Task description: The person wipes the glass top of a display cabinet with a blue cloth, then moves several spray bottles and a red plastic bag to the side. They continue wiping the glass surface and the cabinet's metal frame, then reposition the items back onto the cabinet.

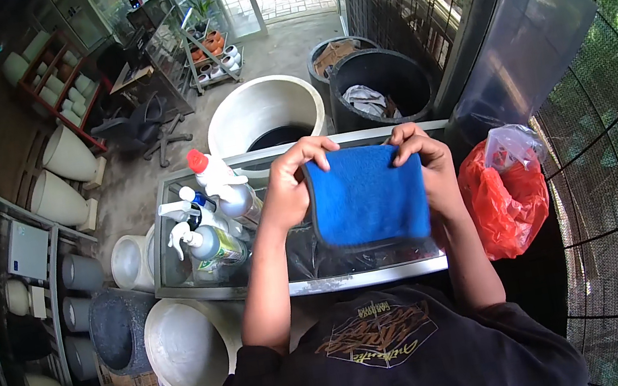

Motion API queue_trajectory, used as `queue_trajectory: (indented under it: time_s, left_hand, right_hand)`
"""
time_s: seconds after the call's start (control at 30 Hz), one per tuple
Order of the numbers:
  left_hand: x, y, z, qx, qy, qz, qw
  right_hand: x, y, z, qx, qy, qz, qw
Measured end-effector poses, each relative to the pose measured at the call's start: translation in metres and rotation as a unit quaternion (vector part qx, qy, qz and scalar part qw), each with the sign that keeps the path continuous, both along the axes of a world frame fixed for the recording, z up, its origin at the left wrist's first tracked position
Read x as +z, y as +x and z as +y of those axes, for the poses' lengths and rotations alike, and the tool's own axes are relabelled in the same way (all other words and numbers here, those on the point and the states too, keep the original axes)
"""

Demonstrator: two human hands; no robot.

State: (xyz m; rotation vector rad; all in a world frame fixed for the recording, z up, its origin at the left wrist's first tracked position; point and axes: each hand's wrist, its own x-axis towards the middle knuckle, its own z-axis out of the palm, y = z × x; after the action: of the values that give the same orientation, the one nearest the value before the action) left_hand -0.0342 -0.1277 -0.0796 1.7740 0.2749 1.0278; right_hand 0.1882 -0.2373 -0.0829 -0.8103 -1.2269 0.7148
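A folded blue cloth (369, 195) with a dark edging hangs between my two hands, above a metal-framed table (316, 283). My left hand (297, 179) is closed on its upper left corner, the thumb against the front. At the upper right corner my right hand (426, 159) pinches it the same way. The cloth's lower edge looks slightly blurred. Left of my left hand, several bottles stand together on the table, among them a spray bottle (218, 245) with a white trigger head and a bottle with a red cap (197, 161).
Red plastic bags (502, 201) sit right of the table, by a mesh fence (615, 166). Beyond the table stand a large cream pot (261, 103) and a black bin (380, 83) with scraps inside. More pots, including a cream one (188, 352), crowd the left side.
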Motion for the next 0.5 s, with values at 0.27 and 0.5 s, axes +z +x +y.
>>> queue_trajectory:
  time_s: [0.27, 0.5]
  left_hand:
    - [0.0, 0.008, 0.009, -0.13, -0.239, -0.113, 0.956]
    - [0.023, 0.009, -0.005, -0.076, -0.221, -0.097, 0.968]
  right_hand:
    - [0.014, 0.017, 0.001, 0.067, 0.006, 0.04, 0.997]
    - [0.005, 0.008, -0.005, 0.035, -0.07, -0.026, 0.997]
